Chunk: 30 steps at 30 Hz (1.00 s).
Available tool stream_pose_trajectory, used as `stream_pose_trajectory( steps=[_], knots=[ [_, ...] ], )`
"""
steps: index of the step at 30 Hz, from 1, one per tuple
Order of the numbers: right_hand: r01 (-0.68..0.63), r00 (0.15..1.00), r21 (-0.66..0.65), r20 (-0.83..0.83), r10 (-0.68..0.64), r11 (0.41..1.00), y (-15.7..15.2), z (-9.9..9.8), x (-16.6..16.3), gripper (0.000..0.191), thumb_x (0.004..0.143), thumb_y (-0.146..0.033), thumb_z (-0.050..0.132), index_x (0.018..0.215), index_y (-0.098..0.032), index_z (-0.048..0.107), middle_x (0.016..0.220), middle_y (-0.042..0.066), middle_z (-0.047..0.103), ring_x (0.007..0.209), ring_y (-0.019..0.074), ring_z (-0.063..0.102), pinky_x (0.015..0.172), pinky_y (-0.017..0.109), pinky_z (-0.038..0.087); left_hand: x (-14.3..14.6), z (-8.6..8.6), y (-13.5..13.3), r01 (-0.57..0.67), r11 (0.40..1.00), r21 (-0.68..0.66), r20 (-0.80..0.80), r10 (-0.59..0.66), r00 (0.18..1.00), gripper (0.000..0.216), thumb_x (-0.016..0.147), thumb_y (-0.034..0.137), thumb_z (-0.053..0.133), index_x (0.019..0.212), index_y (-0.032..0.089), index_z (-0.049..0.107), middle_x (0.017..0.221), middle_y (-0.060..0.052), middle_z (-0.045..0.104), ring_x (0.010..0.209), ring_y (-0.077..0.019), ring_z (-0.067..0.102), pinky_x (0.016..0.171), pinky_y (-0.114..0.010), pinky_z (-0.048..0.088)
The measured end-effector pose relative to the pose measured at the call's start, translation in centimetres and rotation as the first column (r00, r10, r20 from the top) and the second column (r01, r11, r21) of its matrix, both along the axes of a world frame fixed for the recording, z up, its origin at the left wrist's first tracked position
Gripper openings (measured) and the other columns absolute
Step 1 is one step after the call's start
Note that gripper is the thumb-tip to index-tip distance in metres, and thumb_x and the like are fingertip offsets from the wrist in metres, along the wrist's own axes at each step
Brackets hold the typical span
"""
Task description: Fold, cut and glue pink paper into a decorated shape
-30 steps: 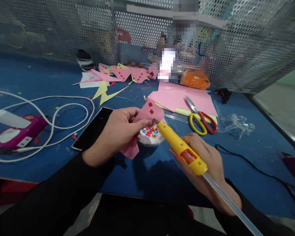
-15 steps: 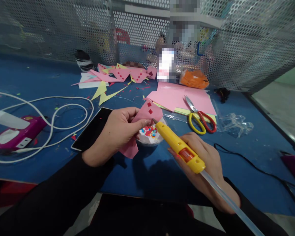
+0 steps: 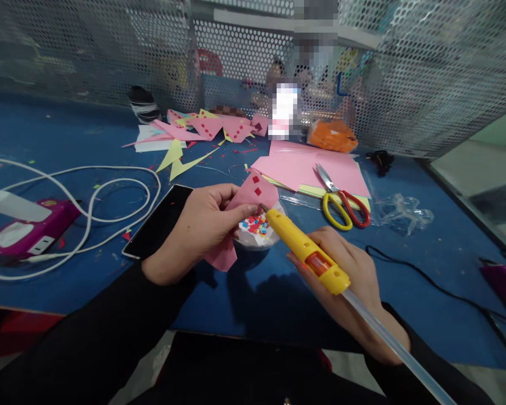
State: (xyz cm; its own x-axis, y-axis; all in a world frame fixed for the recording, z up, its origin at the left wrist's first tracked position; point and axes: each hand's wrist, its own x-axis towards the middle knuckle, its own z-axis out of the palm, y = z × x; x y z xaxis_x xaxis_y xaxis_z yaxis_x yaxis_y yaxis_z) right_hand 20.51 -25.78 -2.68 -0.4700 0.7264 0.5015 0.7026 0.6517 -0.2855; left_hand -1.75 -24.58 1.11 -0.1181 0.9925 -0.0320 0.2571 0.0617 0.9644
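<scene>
Between the thumb and fingers of my left hand is a pink paper piece with two dark red diamonds on its upper part. Its lower end sticks out beneath the hand. My right hand is closed round a yellow hot glue gun, and a long clear glue stick runs out of its back end. The gun's nozzle tip is at the paper's lower edge, near my left thumb; whether it touches cannot be told. Below the paper stands a round bowl holding small red, blue, yellow and white paper bits.
Scissors lie partly on pink sheets. A dark tablet or phone is beside my left wrist. White cable and a purple power strip lie left. Decorated pink paper and an orange bundle sit by the mesh.
Both hands hold nearly the same pose. The glue gun has shifted very slightly left and up; the pink paper stays in place.
</scene>
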Motion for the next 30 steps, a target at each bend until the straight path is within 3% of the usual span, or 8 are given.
stream_pose_trajectory(
  steps=[30],
  knots=[
    [0.012,1.0,0.038,0.024,-0.013,0.999,-0.13,0.06,0.04,0.008,0.091,-0.025,0.063,0.091,-0.021,0.056,0.076,-0.001,0.061,0.059,0.0126,0.055,0.054,0.026,0.04,0.11,0.12,-0.01,-0.021,1.0,0.005,0.039,0.021,0.999,0.014,0.08,0.021,0.078,0.07,0.016,0.069,0.05,0.007,0.057,0.039,-0.005,0.048,0.036,-0.014,0.037]
  ],
)
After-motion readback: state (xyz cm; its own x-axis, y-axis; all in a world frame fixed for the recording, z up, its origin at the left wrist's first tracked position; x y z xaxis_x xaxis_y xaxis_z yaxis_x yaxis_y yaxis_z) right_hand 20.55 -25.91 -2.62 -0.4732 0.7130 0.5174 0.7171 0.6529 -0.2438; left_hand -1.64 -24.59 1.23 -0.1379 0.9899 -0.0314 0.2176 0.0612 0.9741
